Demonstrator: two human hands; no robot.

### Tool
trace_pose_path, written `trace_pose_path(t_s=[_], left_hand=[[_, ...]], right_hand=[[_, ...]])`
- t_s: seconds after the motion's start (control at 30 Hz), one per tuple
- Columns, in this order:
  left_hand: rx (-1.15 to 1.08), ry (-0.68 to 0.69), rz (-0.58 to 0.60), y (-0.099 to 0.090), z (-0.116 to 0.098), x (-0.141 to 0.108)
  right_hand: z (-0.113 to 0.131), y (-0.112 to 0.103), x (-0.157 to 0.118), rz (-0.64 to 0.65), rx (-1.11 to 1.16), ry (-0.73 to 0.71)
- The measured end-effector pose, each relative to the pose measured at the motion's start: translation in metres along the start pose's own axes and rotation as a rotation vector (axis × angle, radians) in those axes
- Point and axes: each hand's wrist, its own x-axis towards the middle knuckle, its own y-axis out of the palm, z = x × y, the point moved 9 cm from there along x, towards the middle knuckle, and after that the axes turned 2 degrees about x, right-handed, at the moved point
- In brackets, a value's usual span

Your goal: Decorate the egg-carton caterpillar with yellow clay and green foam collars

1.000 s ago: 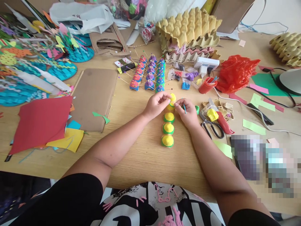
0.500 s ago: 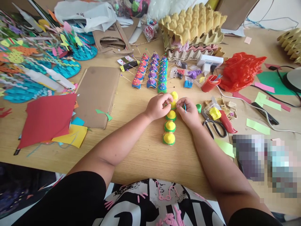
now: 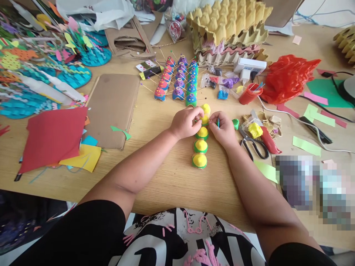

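A strip of egg-carton bumps point(image 3: 200, 146), topped with yellow clay over green sides, runs away from me on the table. My left hand point(image 3: 187, 122) is closed against the left side of its far bumps, fingers curled and thumb bent in. On the opposite side, my right hand point(image 3: 222, 128) pinches a thin blue stick point(image 3: 218, 123) beside the same bumps. The contact points of the fingertips are partly hidden. Just right of that hand sits a small lump of green clay point(image 3: 235, 124).
Finished-looking red point(image 3: 163, 81), purple point(image 3: 179, 79) and blue-green point(image 3: 192, 83) egg-carton caterpillars stand beyond my hands. To the right lie scissors point(image 3: 253, 144), yellow clay point(image 3: 255, 130) and a red cup point(image 3: 250, 94). Cardboard point(image 3: 111, 111) and red paper point(image 3: 54, 138) lie left; egg trays point(image 3: 227, 29) are stacked behind.
The view has shifted slightly. Both hands keep almost the same position at the far bumps, with only a slight movement of the right fingers.
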Motion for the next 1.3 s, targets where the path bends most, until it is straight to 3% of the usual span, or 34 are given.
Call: trace_pose_path(t_s=[0.33,0.6,1.0,1.1,1.3], left_hand=[[-0.014,-0.017,0.036,0.003,0.002,0.0],[-0.031,-0.034,0.041,0.003,0.004,0.0],[-0.063,-0.037,0.03,0.002,0.004,0.0],[-0.148,-0.079,0.005,0.0,0.009,0.0],[-0.454,-0.258,-0.072,0.001,0.038,0.005]], right_hand=[[-0.004,-0.002,0.0,0.01,-0.015,0.025],[-0.005,0.001,0.001,0.136,-0.013,0.029],[-0.005,0.002,0.003,0.166,-0.059,0.022],[-0.005,0.002,0.004,0.16,-0.052,0.02],[-0.008,0.003,0.004,0.164,-0.05,0.025]])
